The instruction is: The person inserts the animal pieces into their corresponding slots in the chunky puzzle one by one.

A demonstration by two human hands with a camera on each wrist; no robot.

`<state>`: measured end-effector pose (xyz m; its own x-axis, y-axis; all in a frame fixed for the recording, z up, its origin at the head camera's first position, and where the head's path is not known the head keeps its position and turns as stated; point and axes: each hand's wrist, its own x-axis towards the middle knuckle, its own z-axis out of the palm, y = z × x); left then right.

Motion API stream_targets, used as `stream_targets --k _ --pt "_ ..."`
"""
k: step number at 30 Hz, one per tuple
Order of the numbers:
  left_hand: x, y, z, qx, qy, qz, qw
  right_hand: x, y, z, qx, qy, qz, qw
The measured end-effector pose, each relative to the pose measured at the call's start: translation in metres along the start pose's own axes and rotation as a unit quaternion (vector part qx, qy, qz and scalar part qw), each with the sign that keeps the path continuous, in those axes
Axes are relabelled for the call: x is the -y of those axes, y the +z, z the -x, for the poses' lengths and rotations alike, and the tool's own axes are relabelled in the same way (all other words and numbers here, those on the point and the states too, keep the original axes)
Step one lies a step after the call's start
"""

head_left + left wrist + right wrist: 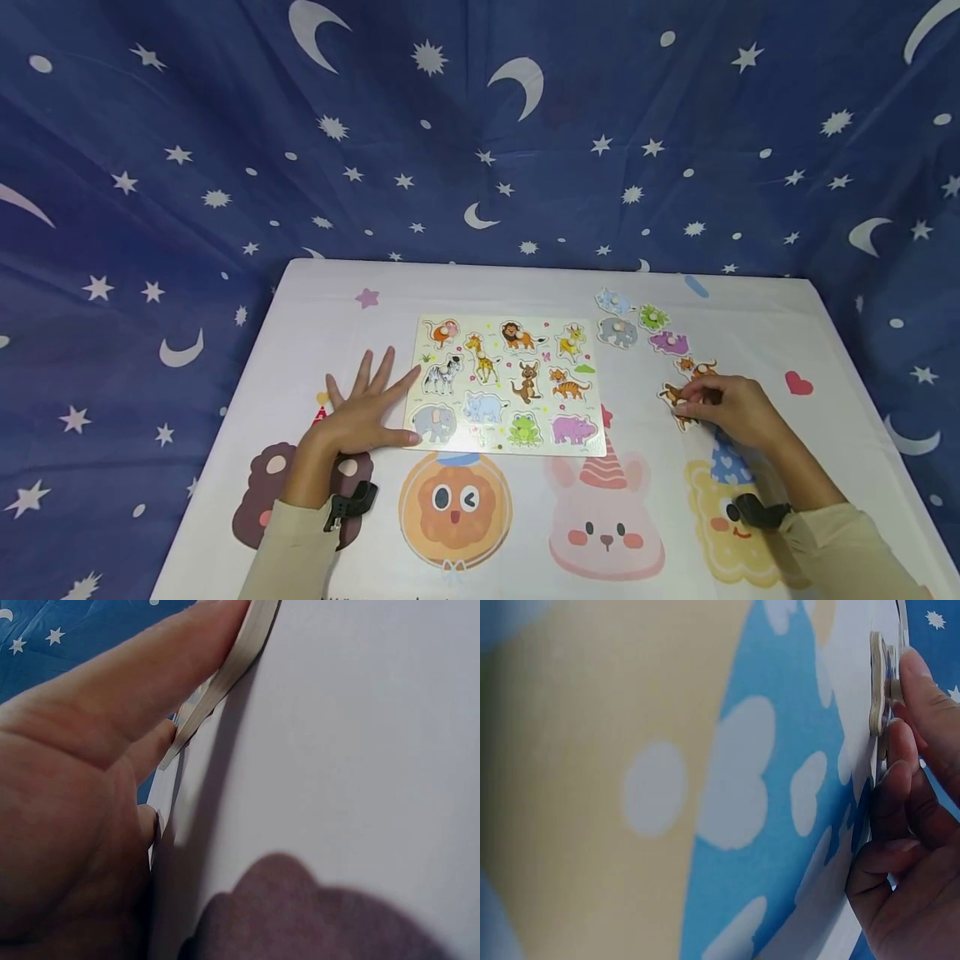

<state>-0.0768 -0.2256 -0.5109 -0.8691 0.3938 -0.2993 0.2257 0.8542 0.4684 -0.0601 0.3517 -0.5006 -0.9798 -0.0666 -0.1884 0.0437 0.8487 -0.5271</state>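
A wooden animal puzzle board [465, 440] lies in the middle of the table. My left hand [362, 417] is spread at its left edge, with thumb and index fingertip on the rim; the left wrist view shows a finger along the board's side. To the right of the board, my right hand [731, 408] pinches the knob of a brown kangaroo puzzle piece [670, 396], whose right part the fingers cover. In the right wrist view the piece [877, 690] appears edge-on beside the thumb. Just behind it lies a tiger piece [703, 367].
Loose knobbed pieces lie past the board's right edge: a blue rhino [613, 301], a grey elephant [618, 332], a green frog [654, 317] and a purple hippo [669, 342]. Knobbed pieces including a lion [516, 336] and giraffe [480, 357] sit in the board. A starry curtain [450, 167] hangs behind.
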Motion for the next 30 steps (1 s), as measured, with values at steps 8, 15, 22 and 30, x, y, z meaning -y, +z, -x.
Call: stream_targets --k 8,15,22,30 --pt "0.001 0.000 0.000 -0.003 -0.001 0.002 1.0000 0.006 0.000 -0.002 -0.006 -0.033 0.013 0.999" --pt "0.001 0.002 -0.001 -0.001 -0.004 0.004 1.0000 0.017 -0.002 -0.002 0.002 -0.079 0.036 0.996" --pt "0.002 0.003 -0.002 -0.005 -0.006 -0.001 1.0000 0.020 -0.002 -0.005 -0.018 -0.076 0.026 0.997" --pt "0.003 0.003 -0.001 -0.003 -0.003 0.002 1.0000 0.017 0.004 -0.006 -0.017 -0.040 0.039 0.998"
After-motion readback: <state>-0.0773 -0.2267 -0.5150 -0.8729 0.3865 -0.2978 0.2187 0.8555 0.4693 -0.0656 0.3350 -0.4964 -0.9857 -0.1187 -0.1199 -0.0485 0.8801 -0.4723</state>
